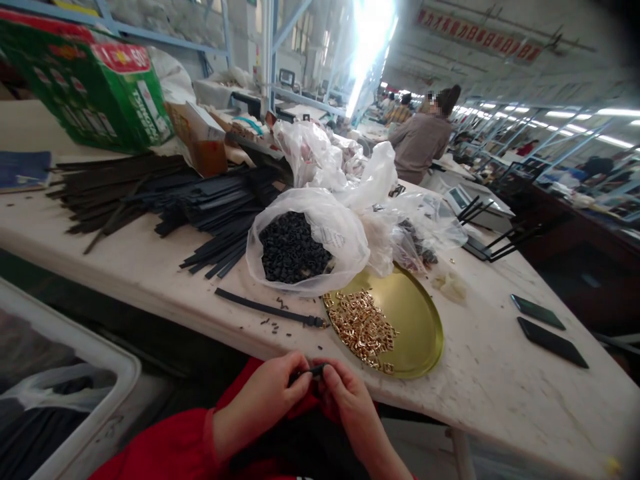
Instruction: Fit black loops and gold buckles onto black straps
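Dark strip (pixel 317 369) is pinched btwn both hands, over the lap, just off the table's near edge. Looks blackish n narrow; fingers cover most of it so can't tell full length or shape. L hand (pixel 275 385) has thumb + fingers closed on one side of it, R hand (pixel 347 393) pinches the other w/ thumb n index. Table (pixel 500 380) edge runs right past the hands; round tray (pixel 417 307) w/ gold buckles (pixel 363 327) sits close to it. Most open room's R of the tray, twd 2 phones (pixel 551 341).
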Motion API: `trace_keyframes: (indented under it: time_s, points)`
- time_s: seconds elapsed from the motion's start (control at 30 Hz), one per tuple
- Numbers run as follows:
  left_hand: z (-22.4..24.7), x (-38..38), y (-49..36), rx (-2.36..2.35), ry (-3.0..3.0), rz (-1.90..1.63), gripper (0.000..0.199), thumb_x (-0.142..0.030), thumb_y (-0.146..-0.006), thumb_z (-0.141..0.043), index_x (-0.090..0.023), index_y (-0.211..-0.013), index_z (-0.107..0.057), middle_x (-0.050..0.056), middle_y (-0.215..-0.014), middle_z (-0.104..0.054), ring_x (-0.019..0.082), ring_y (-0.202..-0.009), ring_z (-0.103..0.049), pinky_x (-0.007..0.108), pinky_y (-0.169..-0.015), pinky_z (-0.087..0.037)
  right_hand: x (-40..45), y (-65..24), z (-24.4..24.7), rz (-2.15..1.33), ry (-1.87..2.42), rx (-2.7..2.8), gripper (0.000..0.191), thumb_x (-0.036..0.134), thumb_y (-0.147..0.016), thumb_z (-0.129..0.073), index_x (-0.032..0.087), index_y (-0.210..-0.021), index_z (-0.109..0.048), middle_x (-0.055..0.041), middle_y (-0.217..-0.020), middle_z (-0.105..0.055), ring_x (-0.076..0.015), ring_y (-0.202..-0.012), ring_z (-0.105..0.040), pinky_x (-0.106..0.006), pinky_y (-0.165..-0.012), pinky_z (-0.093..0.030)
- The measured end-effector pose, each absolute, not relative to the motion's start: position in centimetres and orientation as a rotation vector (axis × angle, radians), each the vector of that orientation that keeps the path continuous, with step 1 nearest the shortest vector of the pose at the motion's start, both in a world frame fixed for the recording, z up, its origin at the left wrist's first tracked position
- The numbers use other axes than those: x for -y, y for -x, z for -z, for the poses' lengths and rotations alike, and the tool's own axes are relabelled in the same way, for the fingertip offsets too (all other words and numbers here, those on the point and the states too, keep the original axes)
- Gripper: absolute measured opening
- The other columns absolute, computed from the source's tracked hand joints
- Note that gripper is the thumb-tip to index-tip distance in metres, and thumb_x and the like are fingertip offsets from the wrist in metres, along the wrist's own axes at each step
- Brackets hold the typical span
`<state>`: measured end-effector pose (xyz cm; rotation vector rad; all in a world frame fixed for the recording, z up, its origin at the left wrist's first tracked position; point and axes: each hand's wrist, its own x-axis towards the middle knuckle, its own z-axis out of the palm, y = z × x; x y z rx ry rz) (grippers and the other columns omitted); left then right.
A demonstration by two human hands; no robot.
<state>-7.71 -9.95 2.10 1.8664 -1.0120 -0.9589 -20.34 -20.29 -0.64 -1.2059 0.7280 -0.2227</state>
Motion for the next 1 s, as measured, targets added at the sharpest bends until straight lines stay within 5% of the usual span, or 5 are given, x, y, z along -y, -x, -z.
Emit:
trace_keyframes:
  time_s: [0.13, 0.23, 0.57, 0.87, 1.0]
  points:
    - [-2.0, 8.5, 7.6, 0.851, -1.675, 1.242, 0.015, -0.03, -0.077, -0.044, -0.017, -0.071, -0.049, -0.003, -0.058, -0.05, 0.012, -0.05, -0.044, 0.02, -0.045, -0.031, 18.8, 20.9, 0.7, 0.301, 1.613, -0.623, 0.032, 0.046, -0.082, -0.053, 0.022, -0.101, -0.064, -0.0052, -0.086, -0.065, -0.0174, -0.076, -0.058, -0.028, -0.068, -0.047]
    - [-2.1, 7.1, 8.1, 0.848, -1.602, 1.293, 0.017, -0.032, -0.076, -0.046, -0.016, -0.075, -0.051, -0.004, -0.06, -0.049, 0.011, -0.05, -0.043, 0.02, -0.043, -0.031, 17.1, 21.3, 0.2, 0.294, 1.773, -0.474, 0.03, 0.037, -0.087, -0.046, 0.024, -0.11, -0.059, -0.0069, -0.109, -0.062, -0.0205, -0.104, -0.054, -0.033, -0.093, -0.04]
    - [-2.3, 3.2, 11.5, 0.946, -1.68, 1.054, 0.036, -0.043, -0.078, -0.049, -0.018, -0.103, -0.044, 0.003, -0.079, -0.062, 0.017, -0.059, -0.055, 0.026, -0.056, -0.045, 13.5, 22.7, -1.3, 0.427, 1.269, -0.553, 0.022, 0.038, -0.075, -0.061, 0.018, -0.08, -0.054, 0.0045, -0.065, -0.053, -0.0085, -0.055, -0.047, -0.02, -0.053, -0.039]
    - [-4.2, 2.7, 14.9, 0.953, -1.811, 1.107, 0.045, -0.063, -0.07, -0.05, -0.019, -0.079, -0.048, -0.003, -0.054, -0.055, 0.014, -0.043, -0.048, 0.023, -0.042, -0.036, 11.8, 27.3, -3.1, 0.659, 1.471, -0.658, 0.008, 0.024, -0.072, -0.059, 0.017, -0.076, -0.058, 0.003, -0.065, -0.055, -0.0098, -0.057, -0.049, -0.02, -0.053, -0.038]
    - [-5.3, 3.4, 16.0, 0.982, -1.817, 1.043, 0.045, -0.064, -0.07, -0.049, -0.019, -0.07, -0.046, -0.003, -0.052, -0.053, 0.012, -0.042, -0.042, 0.022, -0.042, -0.029, 12.0, 29.2, -4.0, 0.681, 1.439, -0.542, 0.021, 0.038, -0.078, -0.056, 0.017, -0.082, -0.06, 0.0006, -0.069, -0.057, -0.0111, -0.061, -0.05, -0.022, -0.056, -0.039]
